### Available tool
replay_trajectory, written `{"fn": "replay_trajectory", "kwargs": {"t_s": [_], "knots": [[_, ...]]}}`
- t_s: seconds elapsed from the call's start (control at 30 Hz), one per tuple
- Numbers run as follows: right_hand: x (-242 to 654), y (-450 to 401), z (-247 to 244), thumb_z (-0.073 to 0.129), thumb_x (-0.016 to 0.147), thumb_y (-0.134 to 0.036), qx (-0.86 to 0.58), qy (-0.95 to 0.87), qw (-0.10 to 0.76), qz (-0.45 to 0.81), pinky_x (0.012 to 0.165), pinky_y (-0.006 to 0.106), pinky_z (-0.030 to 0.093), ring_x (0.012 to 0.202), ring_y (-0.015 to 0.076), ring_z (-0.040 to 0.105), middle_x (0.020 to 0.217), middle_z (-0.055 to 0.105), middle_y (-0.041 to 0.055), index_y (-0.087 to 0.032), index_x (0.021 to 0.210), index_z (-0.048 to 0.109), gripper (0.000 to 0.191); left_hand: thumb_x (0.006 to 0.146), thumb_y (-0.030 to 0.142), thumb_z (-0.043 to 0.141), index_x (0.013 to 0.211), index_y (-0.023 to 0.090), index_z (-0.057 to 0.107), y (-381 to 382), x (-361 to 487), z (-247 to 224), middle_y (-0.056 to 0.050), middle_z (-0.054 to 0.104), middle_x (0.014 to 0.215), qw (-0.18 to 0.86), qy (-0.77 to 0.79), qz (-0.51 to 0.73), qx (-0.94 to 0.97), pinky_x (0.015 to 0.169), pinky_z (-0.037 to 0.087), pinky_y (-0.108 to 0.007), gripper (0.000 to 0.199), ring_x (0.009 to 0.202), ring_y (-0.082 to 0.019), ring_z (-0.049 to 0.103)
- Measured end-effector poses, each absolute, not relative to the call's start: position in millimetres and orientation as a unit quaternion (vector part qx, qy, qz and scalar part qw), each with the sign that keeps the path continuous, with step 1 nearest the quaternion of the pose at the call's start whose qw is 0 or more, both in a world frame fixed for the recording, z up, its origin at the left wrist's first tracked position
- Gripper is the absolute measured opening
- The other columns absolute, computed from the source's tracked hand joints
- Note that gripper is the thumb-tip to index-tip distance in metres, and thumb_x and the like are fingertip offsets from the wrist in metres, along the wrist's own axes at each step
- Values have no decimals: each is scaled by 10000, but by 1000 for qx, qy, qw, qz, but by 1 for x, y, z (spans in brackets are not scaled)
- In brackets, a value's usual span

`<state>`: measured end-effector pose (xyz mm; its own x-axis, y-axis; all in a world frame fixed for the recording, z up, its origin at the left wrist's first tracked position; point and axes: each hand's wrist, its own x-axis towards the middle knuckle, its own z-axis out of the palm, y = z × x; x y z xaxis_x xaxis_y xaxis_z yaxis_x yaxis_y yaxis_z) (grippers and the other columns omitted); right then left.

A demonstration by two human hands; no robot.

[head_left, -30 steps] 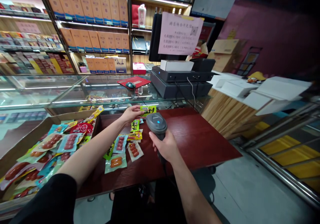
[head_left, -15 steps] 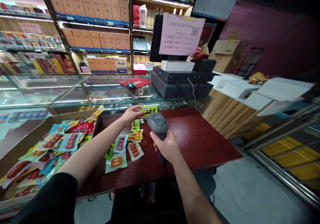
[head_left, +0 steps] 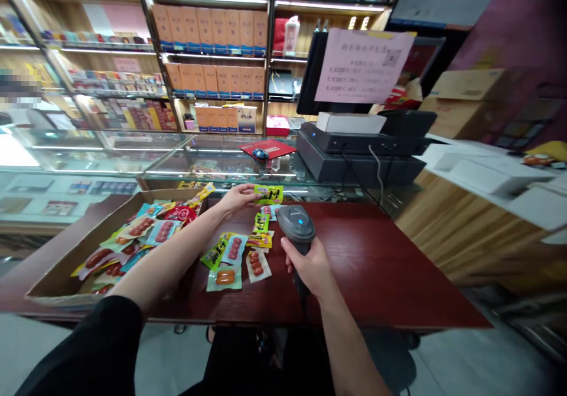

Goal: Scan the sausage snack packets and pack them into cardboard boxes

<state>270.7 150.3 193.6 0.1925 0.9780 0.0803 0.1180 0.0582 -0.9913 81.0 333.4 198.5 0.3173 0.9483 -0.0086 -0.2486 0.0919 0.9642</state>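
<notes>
Pinched in my left hand (head_left: 239, 200) is a yellow-green snack packet (head_left: 270, 194), held up above the far part of the table. My right hand (head_left: 312, 266) wraps round the handle of a dark grey barcode scanner (head_left: 297, 223), whose head leans toward the packet; a blue light shows on its top. Below my left hand lie several small packets on the dark red table, among them a clear pack of red sausages (head_left: 257, 265), a pack of orange sausages (head_left: 225, 277) and a green packet (head_left: 261, 223). My left forearm crosses in front of an open carton (head_left: 84, 248) full of similar packs.
Behind the table (head_left: 376, 266) runs a glass display counter (head_left: 208, 148) with a red mouse pad (head_left: 279, 146) on it. A dark cash register base (head_left: 354, 160) and a monitor with a pink sign (head_left: 363, 65) stand at the back right. White boxes (head_left: 491, 166) sit farther right.
A blue light now shows on the scanner's top; there was none before. The whole view has swung left, so things sit farther right. Both hands keep their holds.
</notes>
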Motion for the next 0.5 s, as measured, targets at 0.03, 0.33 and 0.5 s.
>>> {"fn": "replay_trajectory", "kwargs": {"t_s": [0.03,0.33,0.5], "knots": [[267,152,194,760,752,-547,-549,-496,533,410,386,238,435,379,137,531,495,596,-12,-184,790,604,397,543,212,947,939,136,694,330,66,202,-62,770,880,634,367,471,491,744,624,-314,476,759,-175,736],[225,165,190,830,666,-535,-479,-490,511,519,365,245,438,372,134,504,485,565,-31,-203,808,573,443,554,200,936,913,141,717,270,-118,237,-76,768,897,484,481,586,437,761,643,-330,425,798,-203,748],[215,171,176,816,705,-535,-459,-497,500,541,361,247,428,362,130,491,491,574,-28,-211,799,562,423,594,144,907,948,147,724,237,-177,254,-108,772,913,438,528,616,388,705,646,-297,398,790,-225,758]]}}
